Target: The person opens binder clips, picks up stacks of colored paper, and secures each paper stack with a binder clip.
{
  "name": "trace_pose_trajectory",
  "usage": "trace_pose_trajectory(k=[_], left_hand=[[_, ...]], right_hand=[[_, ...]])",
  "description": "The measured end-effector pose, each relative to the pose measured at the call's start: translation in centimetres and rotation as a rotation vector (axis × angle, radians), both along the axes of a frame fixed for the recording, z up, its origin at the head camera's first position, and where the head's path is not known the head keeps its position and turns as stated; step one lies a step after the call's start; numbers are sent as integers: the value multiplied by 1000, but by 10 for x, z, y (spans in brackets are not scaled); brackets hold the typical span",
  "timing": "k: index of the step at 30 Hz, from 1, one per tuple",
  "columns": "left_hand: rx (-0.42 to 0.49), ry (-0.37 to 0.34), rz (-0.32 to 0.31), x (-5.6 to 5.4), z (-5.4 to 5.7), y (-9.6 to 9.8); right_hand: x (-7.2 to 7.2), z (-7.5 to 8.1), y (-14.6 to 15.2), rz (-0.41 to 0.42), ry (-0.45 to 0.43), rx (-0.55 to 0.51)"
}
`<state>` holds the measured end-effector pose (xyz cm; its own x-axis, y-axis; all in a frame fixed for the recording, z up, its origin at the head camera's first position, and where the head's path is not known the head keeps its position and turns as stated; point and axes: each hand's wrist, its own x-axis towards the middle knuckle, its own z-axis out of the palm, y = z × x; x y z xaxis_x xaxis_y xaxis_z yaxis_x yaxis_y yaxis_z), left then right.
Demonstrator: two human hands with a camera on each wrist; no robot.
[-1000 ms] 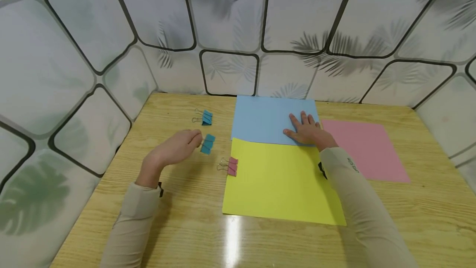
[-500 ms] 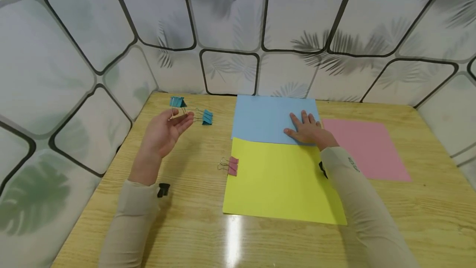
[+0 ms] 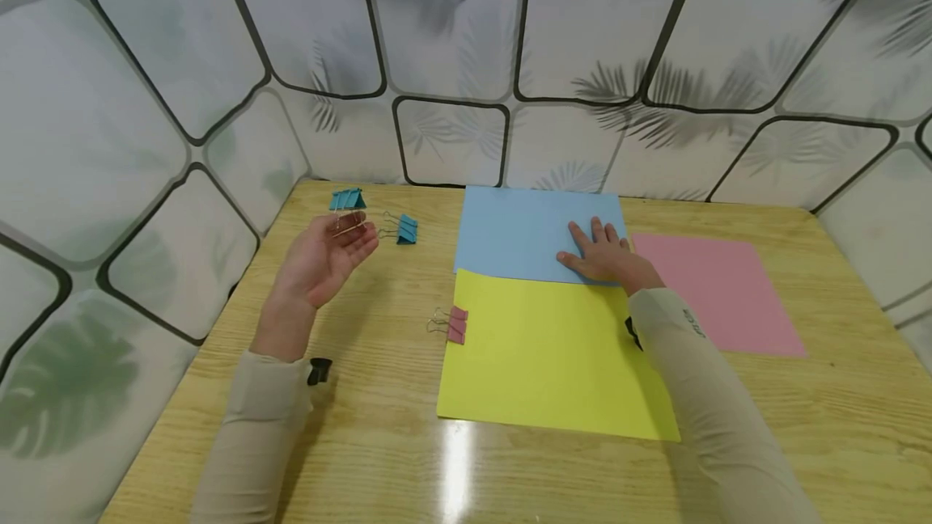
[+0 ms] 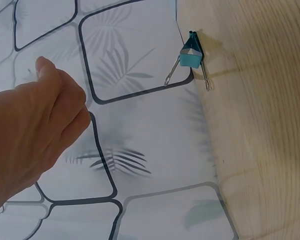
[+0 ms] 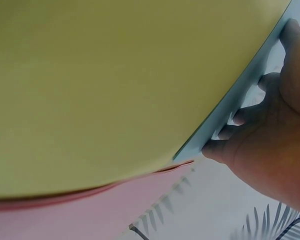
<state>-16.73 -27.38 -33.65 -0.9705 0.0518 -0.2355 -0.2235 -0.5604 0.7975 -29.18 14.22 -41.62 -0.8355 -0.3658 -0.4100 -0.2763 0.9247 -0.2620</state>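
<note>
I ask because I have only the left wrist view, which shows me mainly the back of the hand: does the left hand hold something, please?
Observer: Yes, the left hand holds a teal binder clip.
Operator: Thank you. What is farther right?
Observer: The right hand rests on a blue sheet.
Operator: Is there one more clip which I do not see?
Observer: Yes, a pink clip is at the left edge of a yellow sheet.

- On my screen, the left sleeve (image 3: pixel 251 435) and right sleeve (image 3: pixel 717 403) are beige, creased.
- I notice small dark lettering (image 3: pixel 693 323) near the right cuff (image 3: pixel 648 307).
- A small black device (image 3: pixel 319 371) sits at each wrist.
</note>
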Motion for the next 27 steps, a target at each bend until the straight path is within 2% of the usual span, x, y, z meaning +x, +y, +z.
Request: trace_pose_trajectory(k=[6,10,15,20,24,27], left_hand=[[33,29,-25,1,-1,-1],[42,84,-56,1,-2,-1],[6,164,-67,2,-3,0],[-100,232,-39,3,-2,1],[-234,286,-26,5,-2,6],[-303,310,-17,8,-1,11]], right_hand=[[1,1,-1,-3,3,5],[0,0,0,0,6,-8],[-3,1,6,21,8,-43],[-8,8,14,27,-11,-171],[-15,11,18,-39,-1,-284],[-18,11,17,-97,33,-281]])
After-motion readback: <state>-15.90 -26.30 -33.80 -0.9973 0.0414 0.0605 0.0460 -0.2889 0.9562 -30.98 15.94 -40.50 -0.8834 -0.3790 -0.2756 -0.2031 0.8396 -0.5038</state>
